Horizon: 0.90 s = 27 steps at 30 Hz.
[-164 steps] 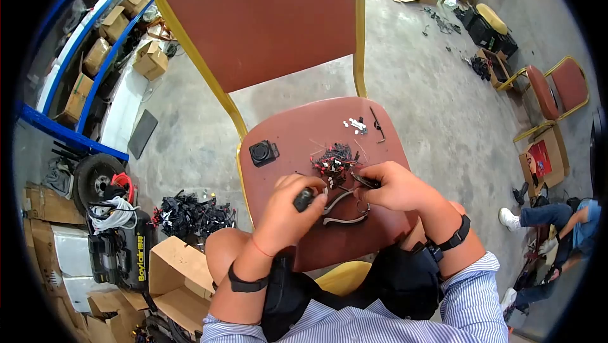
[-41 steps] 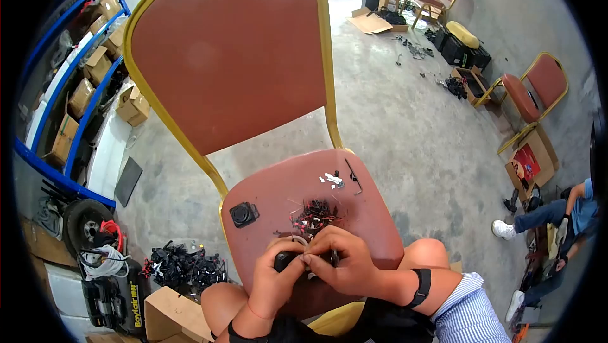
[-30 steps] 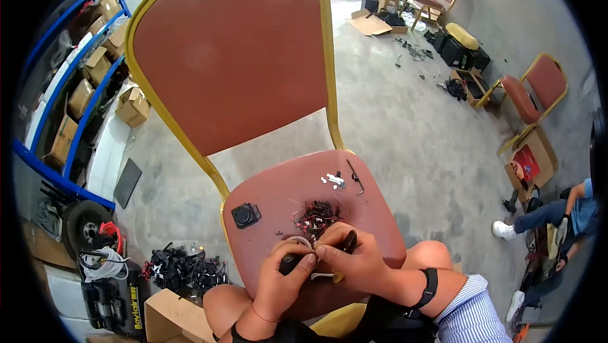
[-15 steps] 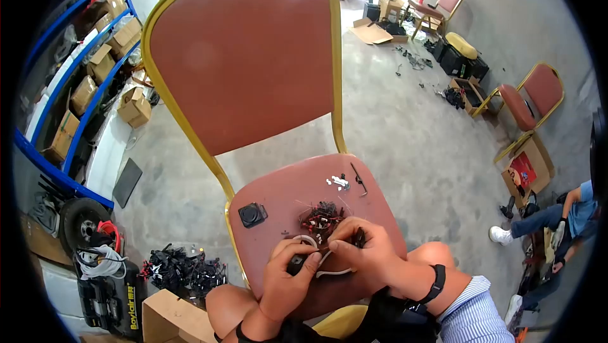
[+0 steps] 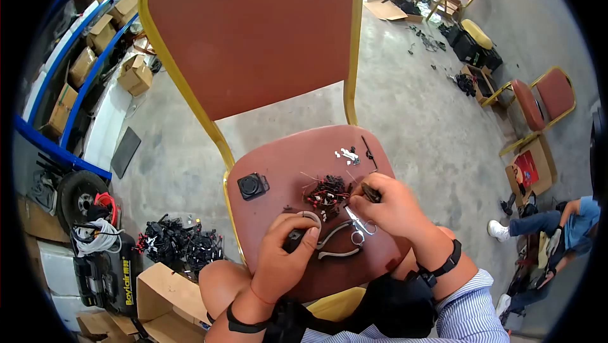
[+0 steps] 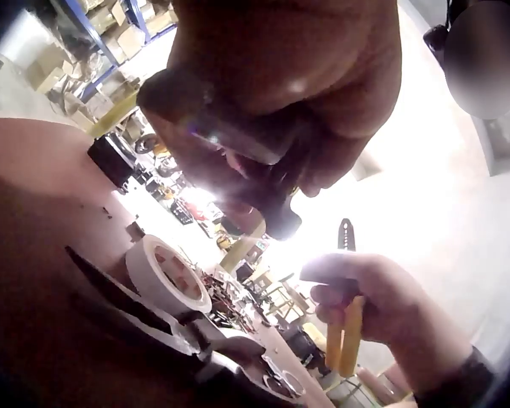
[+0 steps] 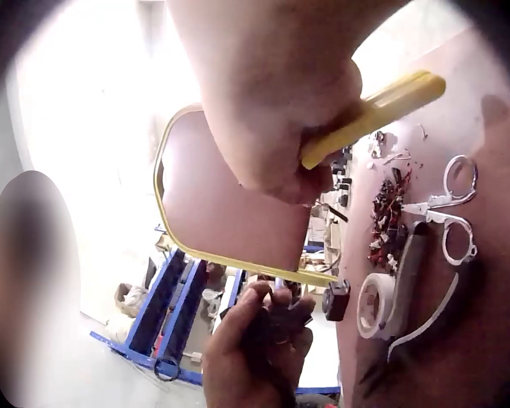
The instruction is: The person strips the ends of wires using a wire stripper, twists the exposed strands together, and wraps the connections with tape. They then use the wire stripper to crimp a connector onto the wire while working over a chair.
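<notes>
My left hand (image 5: 282,260) grips a small black object (image 5: 293,240) over the front left of the chair seat; fingers hide much of it. In my right hand (image 5: 396,207) are wire strippers with yellow handles (image 7: 382,119) and a dark perforated blade, seen in the left wrist view. Its fingertips are at the right edge of a pile of cut red and black wires (image 5: 326,194). Between the hands lie silver scissors (image 5: 356,217) and spread pliers with grey handles (image 5: 335,255). A roll of white tape (image 7: 376,304) lies beside the pliers, partly behind my left hand in the head view.
On the seat (image 5: 278,159) are a square black device (image 5: 252,186), small white pieces (image 5: 348,155) and a hex key (image 5: 369,153). The chair back (image 5: 253,32) rises beyond. A cardboard box (image 5: 168,295) and a black parts heap (image 5: 180,245) are at floor left.
My hands, fingertips together half a second ago, are now apart. The right has moved right toward the wire pile, uncovering the scissors and pliers. The head view has tilted down.
</notes>
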Available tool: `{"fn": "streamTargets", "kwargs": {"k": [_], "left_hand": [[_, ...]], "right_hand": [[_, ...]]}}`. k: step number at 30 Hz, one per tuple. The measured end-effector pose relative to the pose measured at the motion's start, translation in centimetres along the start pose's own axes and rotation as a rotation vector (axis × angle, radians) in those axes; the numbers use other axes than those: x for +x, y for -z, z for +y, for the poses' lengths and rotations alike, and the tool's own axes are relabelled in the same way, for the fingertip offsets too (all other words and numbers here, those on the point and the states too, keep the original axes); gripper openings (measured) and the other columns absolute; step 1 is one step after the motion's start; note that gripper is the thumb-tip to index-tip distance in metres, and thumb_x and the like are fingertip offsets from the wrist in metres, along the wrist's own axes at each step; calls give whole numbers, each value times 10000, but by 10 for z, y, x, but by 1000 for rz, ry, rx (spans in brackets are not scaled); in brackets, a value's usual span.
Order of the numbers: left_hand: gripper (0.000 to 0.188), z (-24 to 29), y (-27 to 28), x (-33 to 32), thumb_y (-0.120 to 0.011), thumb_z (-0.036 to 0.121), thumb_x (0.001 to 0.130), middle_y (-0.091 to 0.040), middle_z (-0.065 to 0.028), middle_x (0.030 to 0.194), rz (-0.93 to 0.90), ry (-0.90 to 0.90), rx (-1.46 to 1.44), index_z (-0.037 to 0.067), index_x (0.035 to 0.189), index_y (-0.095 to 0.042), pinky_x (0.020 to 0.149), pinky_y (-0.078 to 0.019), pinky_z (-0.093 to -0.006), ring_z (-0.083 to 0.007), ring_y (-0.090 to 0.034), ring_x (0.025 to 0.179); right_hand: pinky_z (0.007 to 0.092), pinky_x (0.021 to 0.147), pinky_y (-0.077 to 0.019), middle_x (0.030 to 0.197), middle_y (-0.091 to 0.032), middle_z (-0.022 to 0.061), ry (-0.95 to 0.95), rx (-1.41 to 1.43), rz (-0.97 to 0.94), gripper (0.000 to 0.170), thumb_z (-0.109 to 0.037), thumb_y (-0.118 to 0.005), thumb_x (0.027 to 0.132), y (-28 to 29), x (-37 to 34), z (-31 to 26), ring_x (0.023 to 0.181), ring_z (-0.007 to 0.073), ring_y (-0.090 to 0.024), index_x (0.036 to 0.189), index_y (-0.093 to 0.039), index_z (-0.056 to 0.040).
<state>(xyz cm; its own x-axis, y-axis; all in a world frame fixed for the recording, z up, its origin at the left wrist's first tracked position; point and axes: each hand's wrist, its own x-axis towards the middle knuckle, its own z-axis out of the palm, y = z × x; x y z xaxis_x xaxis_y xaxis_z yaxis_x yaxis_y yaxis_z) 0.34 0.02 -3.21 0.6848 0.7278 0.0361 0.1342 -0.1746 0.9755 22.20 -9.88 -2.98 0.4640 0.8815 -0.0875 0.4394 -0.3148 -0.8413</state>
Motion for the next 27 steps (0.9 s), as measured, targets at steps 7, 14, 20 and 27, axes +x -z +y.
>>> {"fn": "streamTargets", "kwargs": {"k": [7, 14, 20, 27], "left_hand": [[184, 1, -7, -2, -690, 130, 965, -686, -96, 1064, -71, 90, -115, 0, 1094, -682, 916, -493, -316, -190, -629, 1007], [211, -2, -5, -8, -672, 161, 991, -684, -57, 1055, -189, 138, -123, -8, 1118, -685, 895, -495, -279, -130, -613, 990], [213, -5, -6, -11, -675, 164, 991, -664, -45, 1067, -208, 85, -127, 0, 1127, -683, 879, -494, -277, -123, -595, 983], [168, -6, -7, -16, -663, 145, 1001, -644, -41, 1085, -170, 25, -175, 4, 1093, -662, 873, -489, -277, -117, -582, 971]], "right_hand": [[441, 770, -516, 972, -690, 222, -110, -167, -85, 319, -245, -785, 842, -15, 12, 4, 896, 380, -674, 981, -703, 29], [390, 745, -530, 948, -683, 154, -157, 18, 23, 366, -268, -799, 863, -9, 19, 23, 842, 273, -672, 1053, -664, 14], [431, 780, -562, 1133, -643, 147, -419, 1104, -197, 461, -183, -736, 911, 54, 15, 20, 1008, 253, -644, 1302, -531, -48], [423, 915, -559, 1223, -655, 173, -485, 1155, -289, 479, -31, -615, 905, 41, -6, 48, 1111, 266, -647, 1377, -535, -42]]}}
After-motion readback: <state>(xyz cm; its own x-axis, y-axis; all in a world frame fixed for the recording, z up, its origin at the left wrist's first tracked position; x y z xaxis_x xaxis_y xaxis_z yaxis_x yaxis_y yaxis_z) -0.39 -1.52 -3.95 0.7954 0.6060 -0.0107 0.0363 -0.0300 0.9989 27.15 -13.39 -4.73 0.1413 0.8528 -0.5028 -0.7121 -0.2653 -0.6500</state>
